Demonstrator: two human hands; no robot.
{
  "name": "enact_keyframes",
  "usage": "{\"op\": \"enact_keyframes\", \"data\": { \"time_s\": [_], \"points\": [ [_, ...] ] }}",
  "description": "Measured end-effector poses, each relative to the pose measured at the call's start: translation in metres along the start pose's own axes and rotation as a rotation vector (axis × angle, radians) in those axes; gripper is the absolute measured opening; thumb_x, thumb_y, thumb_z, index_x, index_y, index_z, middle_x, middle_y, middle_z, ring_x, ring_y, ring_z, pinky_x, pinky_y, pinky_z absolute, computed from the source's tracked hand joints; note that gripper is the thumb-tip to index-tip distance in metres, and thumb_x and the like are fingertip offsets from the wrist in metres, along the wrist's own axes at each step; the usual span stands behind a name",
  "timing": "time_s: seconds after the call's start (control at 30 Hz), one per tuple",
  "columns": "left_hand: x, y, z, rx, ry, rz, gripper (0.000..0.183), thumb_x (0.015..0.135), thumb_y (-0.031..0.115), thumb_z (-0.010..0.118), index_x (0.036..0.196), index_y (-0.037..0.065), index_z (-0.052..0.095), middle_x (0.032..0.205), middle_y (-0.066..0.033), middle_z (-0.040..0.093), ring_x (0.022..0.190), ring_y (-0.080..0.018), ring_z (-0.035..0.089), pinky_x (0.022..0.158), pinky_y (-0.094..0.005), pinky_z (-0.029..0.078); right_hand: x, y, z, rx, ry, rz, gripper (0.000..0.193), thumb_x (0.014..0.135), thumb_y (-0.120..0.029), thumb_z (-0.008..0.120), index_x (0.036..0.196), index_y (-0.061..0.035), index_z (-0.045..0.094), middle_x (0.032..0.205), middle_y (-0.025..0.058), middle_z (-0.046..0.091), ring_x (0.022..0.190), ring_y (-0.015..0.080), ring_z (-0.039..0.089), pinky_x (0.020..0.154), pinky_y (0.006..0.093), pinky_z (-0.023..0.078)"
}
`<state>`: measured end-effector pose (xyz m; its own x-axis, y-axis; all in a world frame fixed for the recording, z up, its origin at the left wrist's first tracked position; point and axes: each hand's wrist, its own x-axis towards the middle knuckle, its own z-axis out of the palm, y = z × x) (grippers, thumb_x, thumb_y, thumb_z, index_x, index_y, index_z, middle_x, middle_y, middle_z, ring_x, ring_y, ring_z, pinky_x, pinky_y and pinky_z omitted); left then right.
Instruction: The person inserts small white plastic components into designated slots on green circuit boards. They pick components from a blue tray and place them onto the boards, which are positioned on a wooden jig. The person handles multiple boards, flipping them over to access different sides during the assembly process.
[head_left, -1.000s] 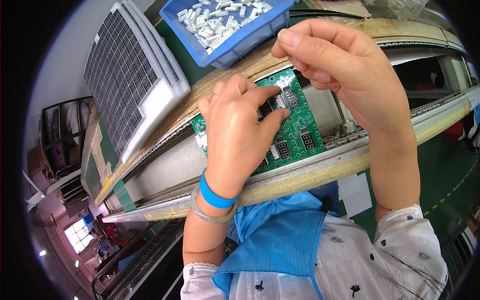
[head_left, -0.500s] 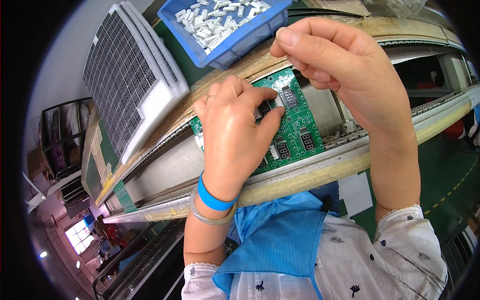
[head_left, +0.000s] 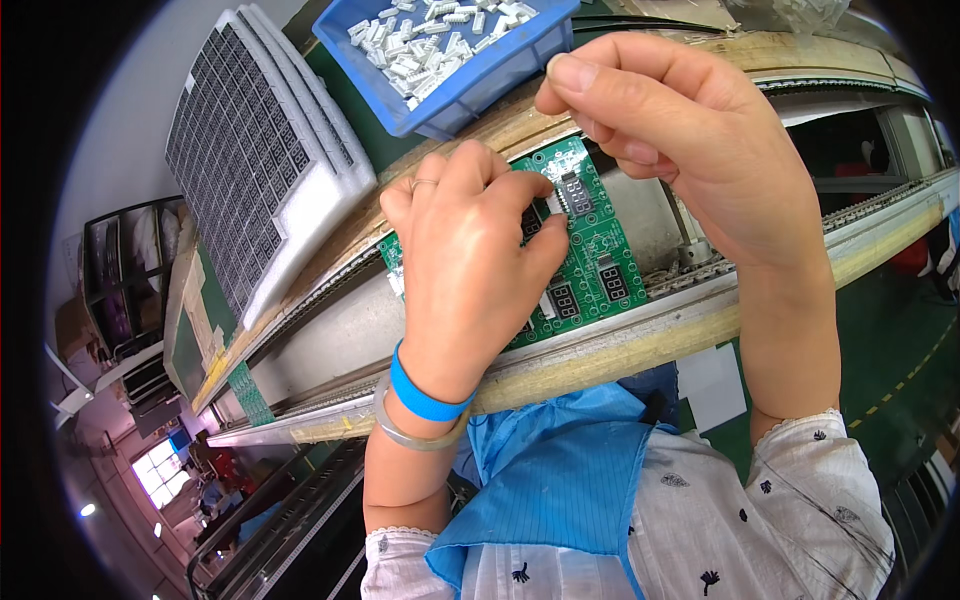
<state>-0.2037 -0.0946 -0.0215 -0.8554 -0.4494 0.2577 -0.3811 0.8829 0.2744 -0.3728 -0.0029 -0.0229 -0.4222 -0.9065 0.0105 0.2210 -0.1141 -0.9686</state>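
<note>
A green circuit board (head_left: 625, 235) with black digit displays (head_left: 612, 283) lies across the conveyor rails in front of me. My left hand (head_left: 462, 245) reaches over its left part, thumb and index finger closed on a small white connector (head_left: 554, 204) at the board, beside a display. The fingers partly cover the connector, so how far it sits in the board is hidden. Another white connector (head_left: 547, 305) stands lower on the board. My right hand (head_left: 680, 115) is raised above the board's far right, fingers curled and thumb against index; anything between them is hidden.
Beyond the board, a blue bin (head_left: 490, 95) holds many loose white connectors. Left of it, foam trays (head_left: 250, 150) stand tilted with rows of black displays. Metal rails with chains (head_left: 690, 262) run left to right. Another green board (head_left: 248, 392) sits farther left on the conveyor.
My left hand has shifted very slightly left, with thumb and index still closed at the connector. The right hand has barely moved, drifting slightly left.
</note>
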Motion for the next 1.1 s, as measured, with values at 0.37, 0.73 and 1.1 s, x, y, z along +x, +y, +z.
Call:
{"op": "enact_keyframes", "data": {
  "time_s": [0.37,0.73,1.1],
  "points": [
    [0.003,0.000,0.000,0.036,-0.008,0.044,0.019,0.072,0.014,0.081,0.089,0.008,0.077,0.083,-0.0034,0.057,0.089,-0.0246,0.057,0.085,-0.0398,0.037,-0.001,-0.003,0.001,-0.028,-0.002,0.009,0.024,0.099,-0.024,0.067,0.104,-0.0013,0.074,0.076,-0.0054,0.058,0.065,0.0019,0.040,0.058,0.0180,0.032],
    [0.004,-0.004,-0.002,0.025,-0.042,0.075,0.021,0.072,0.016,0.084,0.091,0.008,0.078,0.084,-0.0025,0.058,0.089,-0.0241,0.057,0.085,-0.0395,0.036,-0.001,-0.005,0.003,-0.033,0.009,0.024,0.026,0.100,-0.025,0.066,0.104,-0.0005,0.074,0.074,-0.0061,0.055,0.064,0.0021,0.038,0.057,0.0184,0.030],
    [0.004,-0.008,-0.012,-0.187,0.133,0.014,0.017,0.079,0.009,0.082,0.095,0.005,0.078,0.084,-0.0050,0.064,0.084,-0.0211,0.061,0.076,-0.0340,0.042,0.012,0.001,-0.008,0.662,-0.126,0.233,0.069,0.111,-0.045,0.037,0.145,0.0157,0.037,0.142,0.0303,0.053,0.131,0.0357,0.057,0.111,0.0437,0.049]
  ]
}}
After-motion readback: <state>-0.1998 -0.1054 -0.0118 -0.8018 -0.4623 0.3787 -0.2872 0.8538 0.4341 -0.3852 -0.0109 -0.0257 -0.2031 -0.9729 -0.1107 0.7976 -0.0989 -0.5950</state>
